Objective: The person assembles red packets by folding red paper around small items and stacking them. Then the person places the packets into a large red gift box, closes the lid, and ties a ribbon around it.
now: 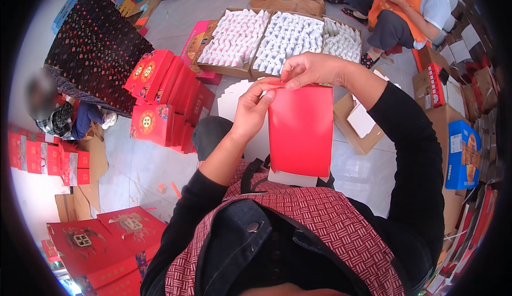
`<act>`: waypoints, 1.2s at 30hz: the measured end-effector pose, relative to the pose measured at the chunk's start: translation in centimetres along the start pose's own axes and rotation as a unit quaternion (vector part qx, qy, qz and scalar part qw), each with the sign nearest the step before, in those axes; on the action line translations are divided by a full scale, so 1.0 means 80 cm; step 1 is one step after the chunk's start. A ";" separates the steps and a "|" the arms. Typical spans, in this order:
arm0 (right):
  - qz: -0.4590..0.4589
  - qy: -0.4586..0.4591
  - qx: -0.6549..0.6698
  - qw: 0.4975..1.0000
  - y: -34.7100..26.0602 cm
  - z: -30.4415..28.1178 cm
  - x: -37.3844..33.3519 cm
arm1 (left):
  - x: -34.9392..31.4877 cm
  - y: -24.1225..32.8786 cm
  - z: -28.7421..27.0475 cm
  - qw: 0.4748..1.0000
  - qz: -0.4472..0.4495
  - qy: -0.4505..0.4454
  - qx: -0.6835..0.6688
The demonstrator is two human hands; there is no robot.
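A red cardboard box [300, 130] rests on my lap, its plain red face toward me and a pale strip showing at its near edge. My left hand [253, 108] pinches the far left corner between thumb and fingers. Over the far edge bends my right hand [312, 71], thumb and fingers closed on the red rim close to the left fingertips. A thin red fold shows between the two hands. Whatever lies behind that far edge is hidden.
Beyond my hands stand cartons filled with small white packets [288, 42]. Stacked red gift boxes [154, 120] rise to the left, with more red boxes [106, 242] near left. An open carton of white cards [362, 122] sits at right. Another person in orange [408, 8] sits far right.
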State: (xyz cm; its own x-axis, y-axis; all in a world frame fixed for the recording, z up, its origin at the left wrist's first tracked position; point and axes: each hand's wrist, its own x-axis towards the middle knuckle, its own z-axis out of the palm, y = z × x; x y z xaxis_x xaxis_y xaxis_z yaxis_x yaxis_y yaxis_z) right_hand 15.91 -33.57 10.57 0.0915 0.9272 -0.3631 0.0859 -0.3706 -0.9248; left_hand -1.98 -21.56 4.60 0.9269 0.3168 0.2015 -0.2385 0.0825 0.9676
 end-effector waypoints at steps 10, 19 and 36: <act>-0.143 0.090 -0.248 0.954 0.002 0.010 -0.008 | -0.001 -0.008 -0.001 0.998 -0.003 0.014 -0.067; -0.165 0.057 -0.339 0.924 0.001 0.006 -0.005 | 0.001 -0.016 -0.001 0.999 0.012 0.006 -0.040; -0.032 0.325 0.139 0.935 0.065 0.020 -0.065 | 0.003 -0.023 -0.002 0.999 -0.004 0.027 -0.038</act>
State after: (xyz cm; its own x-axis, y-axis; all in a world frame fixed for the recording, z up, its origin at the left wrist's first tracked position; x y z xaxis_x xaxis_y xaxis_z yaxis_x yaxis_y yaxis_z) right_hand 14.28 -40.26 7.49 0.6857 0.6857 -0.2444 -0.1419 -0.2034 -0.9688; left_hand -1.33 -21.48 2.84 0.9125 0.3662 0.1825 -0.2533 0.1554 0.9548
